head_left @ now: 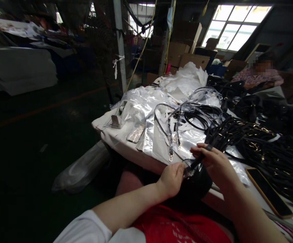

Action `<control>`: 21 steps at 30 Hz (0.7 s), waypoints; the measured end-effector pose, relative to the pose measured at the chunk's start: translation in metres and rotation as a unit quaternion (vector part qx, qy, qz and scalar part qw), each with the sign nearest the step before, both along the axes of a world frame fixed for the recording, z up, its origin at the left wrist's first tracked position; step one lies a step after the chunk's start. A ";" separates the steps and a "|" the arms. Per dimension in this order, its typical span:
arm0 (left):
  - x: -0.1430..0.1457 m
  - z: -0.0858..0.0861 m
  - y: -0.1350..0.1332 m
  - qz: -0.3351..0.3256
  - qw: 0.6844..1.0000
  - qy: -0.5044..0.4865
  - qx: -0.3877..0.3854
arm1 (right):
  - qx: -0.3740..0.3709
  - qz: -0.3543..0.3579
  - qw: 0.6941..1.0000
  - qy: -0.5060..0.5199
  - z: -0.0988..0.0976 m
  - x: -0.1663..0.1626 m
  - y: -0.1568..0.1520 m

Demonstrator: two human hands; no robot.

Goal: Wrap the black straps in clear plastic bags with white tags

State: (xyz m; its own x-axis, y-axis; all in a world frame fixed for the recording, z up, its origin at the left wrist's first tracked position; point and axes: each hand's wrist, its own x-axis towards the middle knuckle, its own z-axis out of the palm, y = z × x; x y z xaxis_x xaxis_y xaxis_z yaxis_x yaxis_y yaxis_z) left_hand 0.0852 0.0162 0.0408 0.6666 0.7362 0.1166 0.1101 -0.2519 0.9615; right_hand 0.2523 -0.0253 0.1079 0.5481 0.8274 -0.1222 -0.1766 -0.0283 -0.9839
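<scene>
My left hand [172, 178] is closed at the table's front edge, pinching clear plastic film and the end of a black strap [196, 163]. Just to its right, my right hand [216, 162] has its fingers bent around the same strap, higher up. Part of the strap is hidden by the fingers. Beyond my hands lie bagged black straps [170, 140] with gold clasps, one clasp [171, 157] pointing towards me. A large heap of loose black straps [252, 138] with gold hardware spreads out to the right of my right hand.
A phone [269, 192] lies at the right front of the white-covered table [126, 145]. Clear plastic bags [146, 101] are piled at the back. A small box [118, 118] stands at the left corner. Across the table sits a person [258, 76] among black bags.
</scene>
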 end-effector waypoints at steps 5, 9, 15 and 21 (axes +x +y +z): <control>-0.022 -0.015 0.012 -0.008 0.999 0.037 0.007 | 0.030 -0.051 0.993 0.099 -0.007 0.047 0.012; -0.029 -0.020 0.012 -0.028 0.999 0.034 -0.003 | 0.055 -0.072 0.995 -0.042 -0.008 0.045 0.018; -0.011 -0.006 0.008 -0.037 0.990 -0.055 -0.127 | 0.019 0.027 0.981 -0.193 -0.010 -0.023 0.002; -0.012 -0.012 0.013 0.004 0.996 -0.064 -0.069 | 0.014 0.010 0.990 -0.144 -0.009 -0.044 -0.019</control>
